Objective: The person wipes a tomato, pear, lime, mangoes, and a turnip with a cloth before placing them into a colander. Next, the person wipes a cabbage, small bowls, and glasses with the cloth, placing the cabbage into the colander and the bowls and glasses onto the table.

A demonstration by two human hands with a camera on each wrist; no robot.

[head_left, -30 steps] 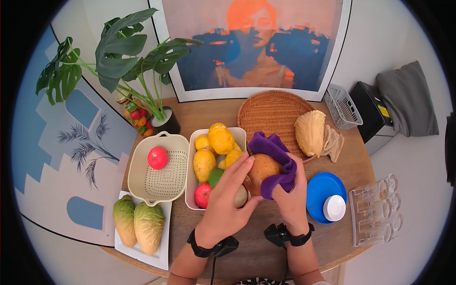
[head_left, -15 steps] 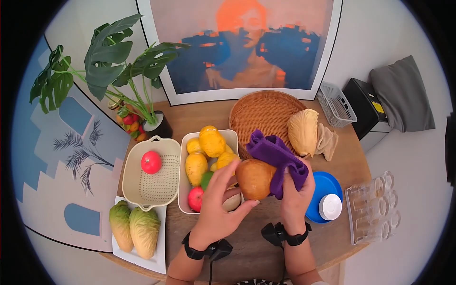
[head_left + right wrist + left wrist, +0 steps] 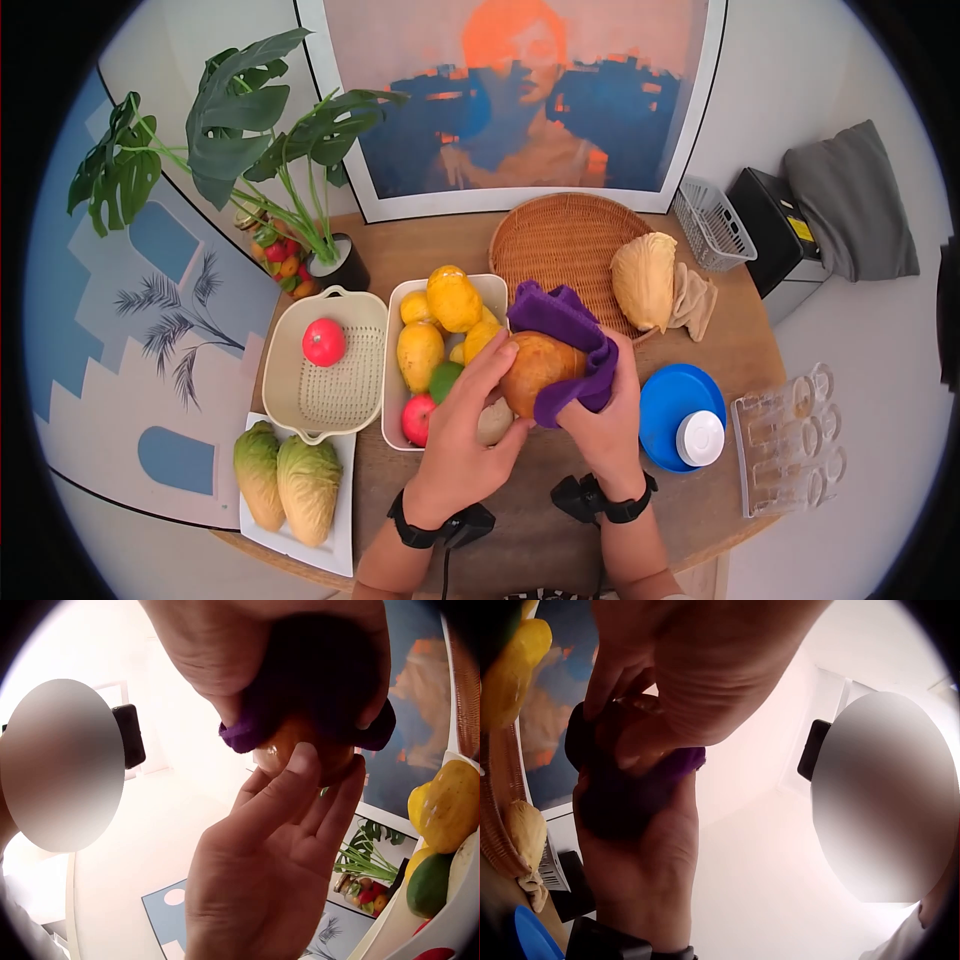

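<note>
While two green-and-yellow cabbages (image 3: pixel 307 490) lie on a white platter (image 3: pixel 340 540) at the left of the counter (image 3: pixel 520 530), a cream colander (image 3: pixel 367 395) just behind them holds one red fruit (image 3: pixel 323 342). Next comes a white bin (image 3: pixel 400 445) with yellow fruits (image 3: pixel 420 356), a green one, a red one and a pale one. In front of and partly over it, the left hand (image 3: pixel 462 460) has its grip partly closed, fingers and thumb bent round the near left side of a brown round fruit (image 3: pixel 535 372), held above the counter between the hands. The right hand (image 3: pixel 607 430) has its grip closed on a purple cloth (image 3: pixel 596 372), which wraps the fruit's right side. Behind is a wicker tray (image 3: pixel 560 245); to the right are a pale cabbage (image 3: pixel 643 283), a blue plate (image 3: pixel 660 410) bearing a white round container (image 3: pixel 700 438), and a rack of clear glasses (image 3: pixel 795 440).
</note>
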